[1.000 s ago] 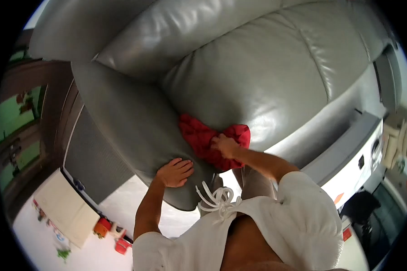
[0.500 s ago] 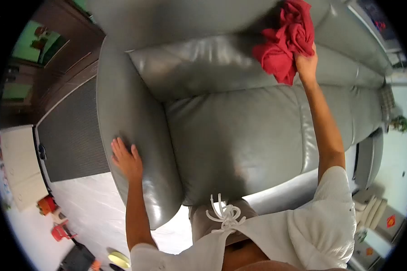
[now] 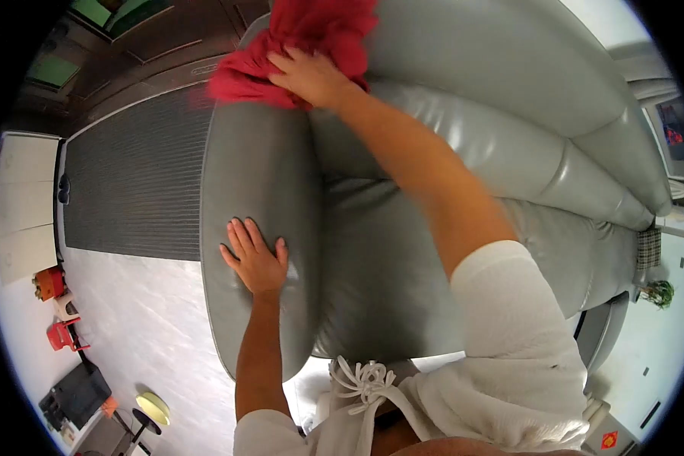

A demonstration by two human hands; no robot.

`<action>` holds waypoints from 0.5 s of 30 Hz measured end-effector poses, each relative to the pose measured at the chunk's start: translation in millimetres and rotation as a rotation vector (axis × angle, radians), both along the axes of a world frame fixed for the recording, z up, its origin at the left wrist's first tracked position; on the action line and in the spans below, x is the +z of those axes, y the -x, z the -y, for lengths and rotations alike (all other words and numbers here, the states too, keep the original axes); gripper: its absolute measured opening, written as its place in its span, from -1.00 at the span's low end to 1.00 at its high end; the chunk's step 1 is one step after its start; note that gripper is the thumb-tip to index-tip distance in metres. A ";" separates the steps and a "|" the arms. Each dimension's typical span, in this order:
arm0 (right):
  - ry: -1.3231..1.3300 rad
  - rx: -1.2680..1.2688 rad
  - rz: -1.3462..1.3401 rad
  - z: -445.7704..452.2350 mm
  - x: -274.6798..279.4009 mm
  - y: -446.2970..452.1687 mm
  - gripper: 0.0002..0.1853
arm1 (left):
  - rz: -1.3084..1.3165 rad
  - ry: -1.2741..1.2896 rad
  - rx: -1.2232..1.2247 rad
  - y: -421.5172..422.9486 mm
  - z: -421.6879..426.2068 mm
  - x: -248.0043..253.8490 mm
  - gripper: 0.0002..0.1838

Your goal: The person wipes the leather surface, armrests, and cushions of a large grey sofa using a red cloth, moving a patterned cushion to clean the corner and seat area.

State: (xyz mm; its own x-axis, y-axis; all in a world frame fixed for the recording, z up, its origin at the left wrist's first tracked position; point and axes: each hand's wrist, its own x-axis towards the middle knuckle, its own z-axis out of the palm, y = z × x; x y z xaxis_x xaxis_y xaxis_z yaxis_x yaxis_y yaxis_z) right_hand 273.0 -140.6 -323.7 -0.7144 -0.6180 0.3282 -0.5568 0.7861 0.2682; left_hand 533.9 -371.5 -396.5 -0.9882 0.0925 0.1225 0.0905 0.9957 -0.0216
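Observation:
A crumpled red cloth [image 3: 300, 34] lies over the back end of the grey leather sofa's armrest [image 3: 262, 167], near the backrest. My right hand [image 3: 311, 77] holds the cloth from above, its fingers pressed into the folds and the arm stretched across the seat. Lower down on the same armrest rests my left hand [image 3: 255, 258], flat with fingers spread and nothing in it. The cloth hides the corner where armrest and backrest meet.
Left of the sofa [image 3: 403, 258] is a dark ribbed mat [image 3: 140, 175] before a brown wooden door [image 3: 167, 38]. White cabinets [image 3: 26, 197], a red chair [image 3: 67, 334] and a yellow round stool [image 3: 153, 408] stand farther left. A plant [image 3: 657, 293] is at right.
My right hand has swept the red cloth from the backrest leftward to the armrest's back end. The view has shifted, while my left hand stays flat on the armrest.

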 end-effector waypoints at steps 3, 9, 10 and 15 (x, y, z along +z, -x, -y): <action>1.004 -0.325 0.635 15.8 -102.8 18.3 -0.44 | 0.009 -0.025 -0.012 -0.5 4.0 -2.6 -0.22; 0.375 -0.420 0.892 11.8 -43.8 -20.9 -0.32 | 0.114 -0.015 0.037 -4.1 1.3 5.3 -0.23; 0.469 -0.401 0.761 11.8 -72.1 -14.9 -0.35 | 0.068 -0.024 0.010 -3.8 2.8 0.3 -0.23; 1.039 -0.503 0.744 -27.3 -111.6 -20.2 -0.37 | -0.035 0.008 -0.020 -2.3 5.7 -9.9 -0.25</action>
State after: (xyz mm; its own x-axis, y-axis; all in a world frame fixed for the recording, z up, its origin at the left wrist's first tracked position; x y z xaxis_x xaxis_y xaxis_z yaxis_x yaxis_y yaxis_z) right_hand 293.2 -113.3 -435.3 -0.9956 0.0498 -0.0792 0.0933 0.5981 -0.7960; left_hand 536.2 -377.2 -406.4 -0.9811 0.1137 0.1564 0.1098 0.9934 -0.0335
